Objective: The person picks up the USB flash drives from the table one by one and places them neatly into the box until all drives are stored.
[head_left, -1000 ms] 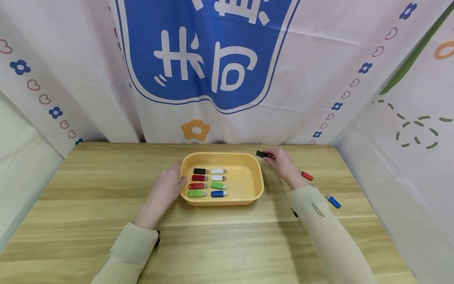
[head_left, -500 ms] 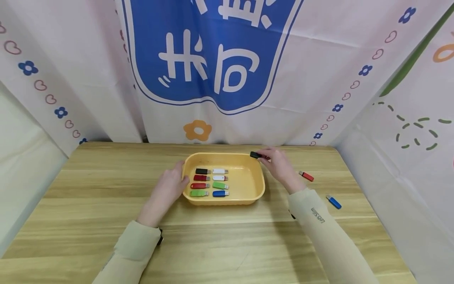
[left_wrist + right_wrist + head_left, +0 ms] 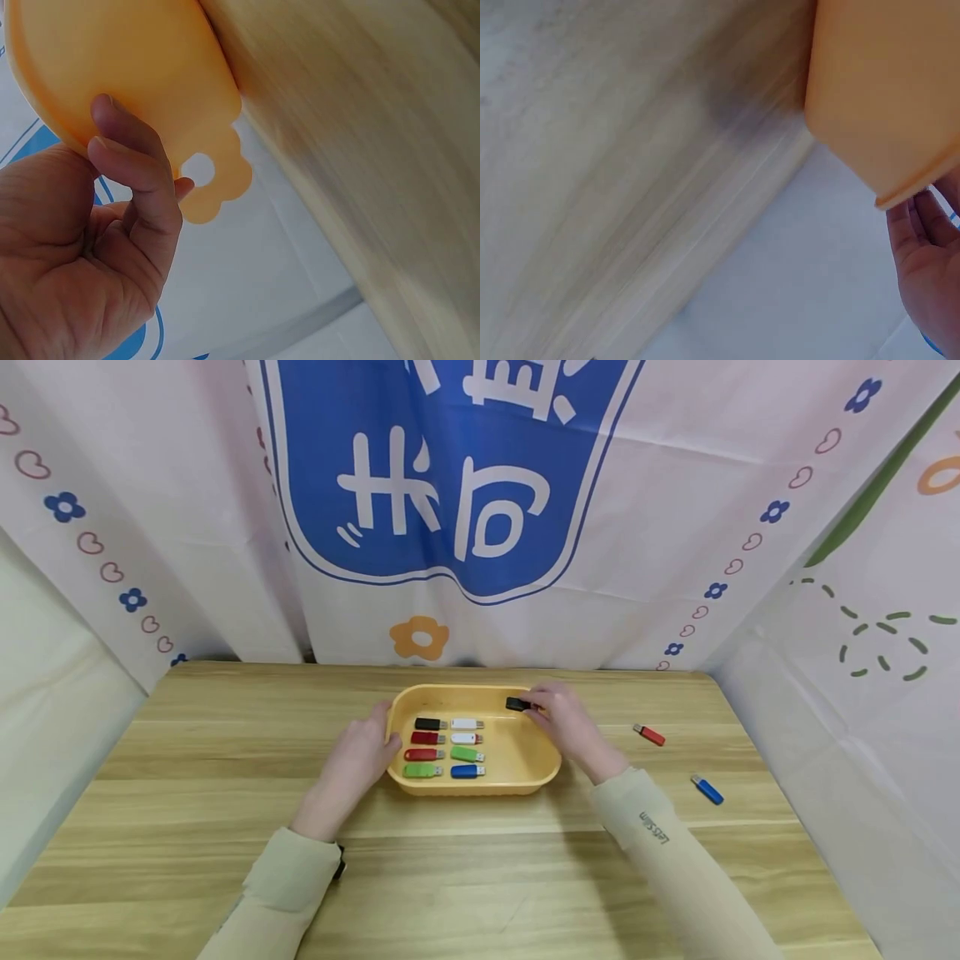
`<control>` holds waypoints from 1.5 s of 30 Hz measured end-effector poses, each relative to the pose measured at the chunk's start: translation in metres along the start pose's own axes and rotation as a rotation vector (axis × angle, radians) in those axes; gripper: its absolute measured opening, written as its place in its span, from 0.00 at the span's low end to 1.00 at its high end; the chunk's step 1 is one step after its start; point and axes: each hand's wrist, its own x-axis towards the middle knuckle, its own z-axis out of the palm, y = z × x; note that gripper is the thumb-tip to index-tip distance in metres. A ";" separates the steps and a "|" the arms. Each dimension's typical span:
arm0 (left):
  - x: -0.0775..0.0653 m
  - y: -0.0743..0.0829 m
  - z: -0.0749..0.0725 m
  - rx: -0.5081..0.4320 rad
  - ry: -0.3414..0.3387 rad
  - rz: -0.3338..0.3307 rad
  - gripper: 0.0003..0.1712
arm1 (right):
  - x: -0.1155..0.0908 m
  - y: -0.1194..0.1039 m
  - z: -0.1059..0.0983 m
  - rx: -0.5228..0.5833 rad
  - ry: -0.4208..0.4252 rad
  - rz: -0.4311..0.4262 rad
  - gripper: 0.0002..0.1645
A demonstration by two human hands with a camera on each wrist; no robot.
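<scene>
A yellow plastic tray stands on the wooden table. My left hand grips its left end, thumb over the rim; in the left wrist view the fingers curl against the outer wall. My right hand pinches a black USB stick at one end, over the tray's back right part. The right wrist view shows that hand behind the tray's rim, the stick hidden. Two columns of USB sticks lie in the tray's left half, among them a black one, a white one and a blue one.
On the table right of the tray lie a red USB stick and a blue USB stick. A printed white cloth hangs behind the table's back edge, and pale sheets stand at the sides.
My right hand has carried the black USB stick leftward, from beside the tray's back right corner to above its inside. My left hand keeps its grip on the tray.
</scene>
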 end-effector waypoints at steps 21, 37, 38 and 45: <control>0.000 0.000 0.000 -0.005 -0.006 -0.006 0.34 | 0.006 -0.001 0.016 -0.147 -0.119 -0.089 0.13; 0.000 0.001 0.002 -0.014 -0.006 -0.002 0.33 | 0.013 -0.003 0.029 -0.297 -0.178 -0.144 0.06; 0.000 0.001 0.002 -0.017 -0.008 -0.002 0.33 | 0.013 -0.004 0.030 -0.300 -0.178 -0.144 0.05; -0.001 0.002 0.000 -0.014 -0.017 -0.007 0.33 | 0.013 -0.006 0.030 -0.310 -0.215 -0.104 0.07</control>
